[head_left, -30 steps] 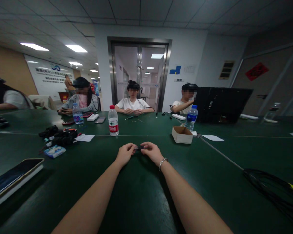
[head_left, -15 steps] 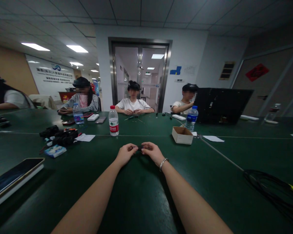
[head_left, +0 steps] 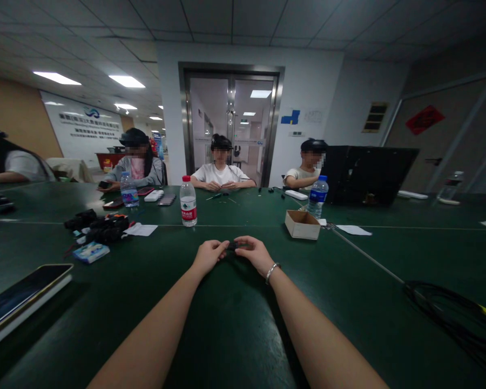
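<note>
Between my two hands is a small dark block-like piece (head_left: 232, 246), too small to name more exactly. My left hand (head_left: 209, 256) pinches its left end between thumb and fingers. From the other side, the thumb and fingertips of my right hand (head_left: 254, 254) close on its right end. A silver bracelet (head_left: 271, 272) circles my right wrist. Both hands are just above or resting on the green table (head_left: 230, 335); which of these I cannot tell. Part of the piece is hidden by my fingertips.
An open cardboard box (head_left: 302, 227) stands right of my hands, a red-capped bottle (head_left: 188, 202) ahead to the left. A phone (head_left: 22, 297) lies at left, near black gear (head_left: 105, 228). Coiled black cable (head_left: 441, 308) lies at right. Several people sit around the table.
More of the dark piece shows between my fingertips. My left hand has shifted very slightly. Across the table, a person at left has moved a hand holding a dark object.
</note>
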`<state>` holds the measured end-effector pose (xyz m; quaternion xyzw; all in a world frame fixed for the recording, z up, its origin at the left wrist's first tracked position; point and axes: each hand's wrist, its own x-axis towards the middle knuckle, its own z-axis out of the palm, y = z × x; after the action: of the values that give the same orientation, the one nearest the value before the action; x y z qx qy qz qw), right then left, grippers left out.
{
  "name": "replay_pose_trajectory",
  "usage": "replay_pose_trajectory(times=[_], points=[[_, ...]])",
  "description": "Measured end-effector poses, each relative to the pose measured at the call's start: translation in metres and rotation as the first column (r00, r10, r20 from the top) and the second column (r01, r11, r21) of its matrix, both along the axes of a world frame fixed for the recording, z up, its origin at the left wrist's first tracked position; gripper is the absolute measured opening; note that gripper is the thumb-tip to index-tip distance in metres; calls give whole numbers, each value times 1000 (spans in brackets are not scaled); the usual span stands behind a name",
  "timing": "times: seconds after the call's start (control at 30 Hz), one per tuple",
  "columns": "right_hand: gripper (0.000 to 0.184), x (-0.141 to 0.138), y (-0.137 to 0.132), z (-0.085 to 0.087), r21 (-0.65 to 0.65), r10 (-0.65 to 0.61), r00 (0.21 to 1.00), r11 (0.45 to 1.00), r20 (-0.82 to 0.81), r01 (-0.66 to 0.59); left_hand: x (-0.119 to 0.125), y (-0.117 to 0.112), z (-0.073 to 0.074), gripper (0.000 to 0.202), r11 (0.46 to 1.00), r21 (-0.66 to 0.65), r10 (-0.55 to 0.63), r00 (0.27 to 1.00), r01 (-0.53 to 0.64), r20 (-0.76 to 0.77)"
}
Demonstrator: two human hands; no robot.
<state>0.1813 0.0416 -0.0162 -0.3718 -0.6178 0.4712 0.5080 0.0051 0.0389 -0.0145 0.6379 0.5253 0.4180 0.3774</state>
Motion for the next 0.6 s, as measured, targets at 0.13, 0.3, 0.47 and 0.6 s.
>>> replay_pose_trajectory(times=[0.13, 0.3, 0.47, 0.6], points=[[35, -1, -1, 2, -1, 0, 1000, 1000, -1, 0, 2, 0, 2, 53, 999, -38, 35, 999, -36, -23], [34, -2, -2, 5, 19, -25, 1000, 1000, 18, 25, 5, 0, 4, 55, 997, -12, 71, 996, -71, -60], [32, -4, -5, 8, 47, -37, 999, 998, 39, 35, 5, -1, 6, 57, 994, 2, 113, 988, -113, -108], [33, -4, -6, 9, 48, -28, 999, 998, 38, 27, 3, 2, 0, 54, 998, 31, 65, 996, -63, -67]])
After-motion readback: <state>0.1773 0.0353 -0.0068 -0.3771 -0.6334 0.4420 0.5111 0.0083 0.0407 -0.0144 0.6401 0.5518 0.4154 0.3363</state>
